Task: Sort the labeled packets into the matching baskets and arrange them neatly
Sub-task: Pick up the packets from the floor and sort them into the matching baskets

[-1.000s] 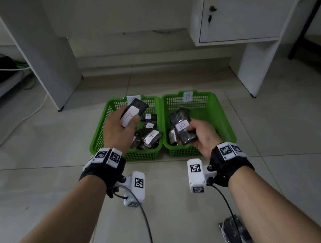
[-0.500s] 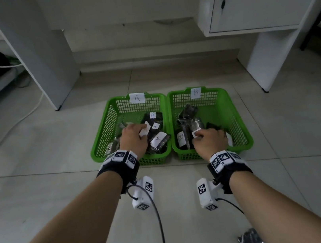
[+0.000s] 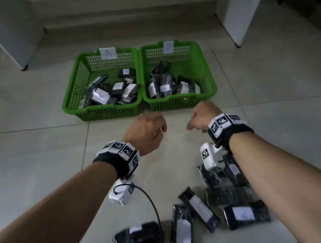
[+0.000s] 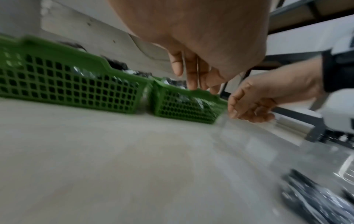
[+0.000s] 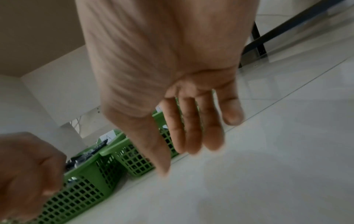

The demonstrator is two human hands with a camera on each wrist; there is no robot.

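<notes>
Head view only: unsorted floor packets [image 3: 199,209].

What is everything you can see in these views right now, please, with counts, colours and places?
Baskets: two, green, side by side on the floor; left basket, right basket.
Basket labels: two, white, one on each far rim.
Packets in baskets: several in each, black with white labels; exact count unclear.
Loose packets: about seven, black, on the floor near the person.
Cabinet legs: white, beyond the baskets.
Wrist cameras: two, white, under the wrists.
Left hand: empty, before the baskets.
Right hand: empty, before the baskets.
</notes>
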